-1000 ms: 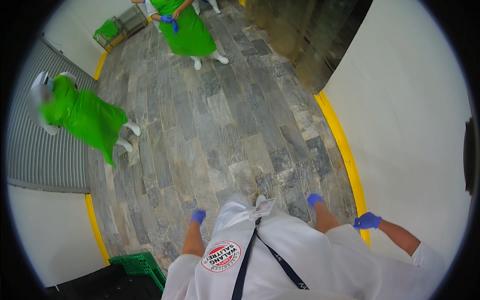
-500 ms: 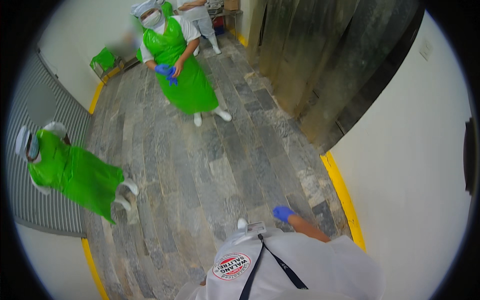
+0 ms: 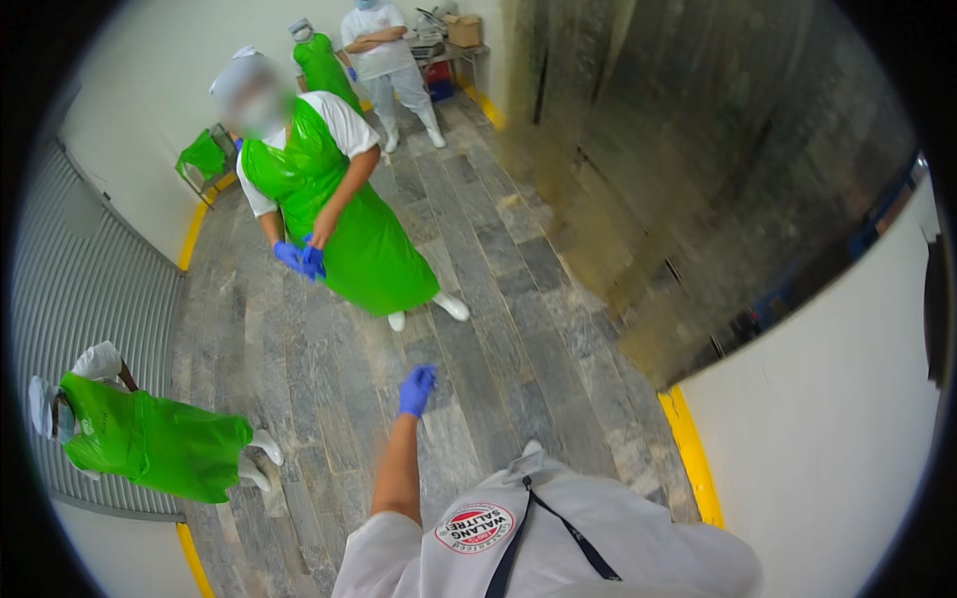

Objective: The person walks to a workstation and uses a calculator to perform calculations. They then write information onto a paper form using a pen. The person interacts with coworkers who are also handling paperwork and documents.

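The left hand (image 3: 417, 390), in a blue glove, hung out over the floor with fingers loosely curled and nothing in them — a narrow, empty grip, touching no object. The bare forearm ran back from it to a short white sleeve and the white apron bib (image 3: 558, 543) with its round red-and-white badge and dark strap. The right hand was out of view, so its grip could not be told.

Below the glove lay the grey stone-tile floor (image 3: 329, 379), edged by a yellow painted line (image 3: 693, 460) along the white wall on the right. Just ahead stood a person in a green plastic apron (image 3: 364, 234), blue-gloved hands (image 3: 299, 257) held together at the waist, white boots on the tiles. Off to the left, by the ribbed metal wall (image 3: 90, 299), another person in a green apron (image 3: 150, 444) — well apart. Two more stood at the far end near a small table carrying a cardboard box (image 3: 463, 30).
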`<state>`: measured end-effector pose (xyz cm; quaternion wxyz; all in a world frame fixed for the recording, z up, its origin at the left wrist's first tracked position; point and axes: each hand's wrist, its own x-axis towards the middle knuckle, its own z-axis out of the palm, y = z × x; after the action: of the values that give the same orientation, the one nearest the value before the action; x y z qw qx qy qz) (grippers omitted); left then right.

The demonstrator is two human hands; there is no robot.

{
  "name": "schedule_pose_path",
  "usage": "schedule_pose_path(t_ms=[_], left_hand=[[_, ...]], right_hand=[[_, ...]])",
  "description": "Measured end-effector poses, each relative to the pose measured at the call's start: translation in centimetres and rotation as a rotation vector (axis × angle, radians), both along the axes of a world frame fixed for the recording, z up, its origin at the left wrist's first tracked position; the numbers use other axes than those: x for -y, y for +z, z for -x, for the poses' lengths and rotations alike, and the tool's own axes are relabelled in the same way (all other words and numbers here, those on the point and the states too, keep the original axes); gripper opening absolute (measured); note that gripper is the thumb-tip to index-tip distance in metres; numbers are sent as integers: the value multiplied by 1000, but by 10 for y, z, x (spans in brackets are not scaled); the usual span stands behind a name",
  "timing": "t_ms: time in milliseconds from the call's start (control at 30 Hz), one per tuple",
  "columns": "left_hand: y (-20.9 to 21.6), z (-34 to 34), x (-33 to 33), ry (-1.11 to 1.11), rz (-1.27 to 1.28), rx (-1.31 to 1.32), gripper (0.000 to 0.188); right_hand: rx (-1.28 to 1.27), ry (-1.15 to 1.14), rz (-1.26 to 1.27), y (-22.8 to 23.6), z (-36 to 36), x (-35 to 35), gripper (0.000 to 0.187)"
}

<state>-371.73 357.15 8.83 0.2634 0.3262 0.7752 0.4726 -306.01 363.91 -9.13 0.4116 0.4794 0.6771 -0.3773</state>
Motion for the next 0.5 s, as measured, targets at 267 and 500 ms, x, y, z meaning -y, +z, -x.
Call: schedule_pose_path(t_ms=[267,500], left_hand=[[-119,-36,103,-417,1090,113,28],[-107,66,-89,-272,1137,285,26]], right_hand=[[-215,14,-391,-11,252,-330,34],[-619,-3,-400,127,514,-492,33]])
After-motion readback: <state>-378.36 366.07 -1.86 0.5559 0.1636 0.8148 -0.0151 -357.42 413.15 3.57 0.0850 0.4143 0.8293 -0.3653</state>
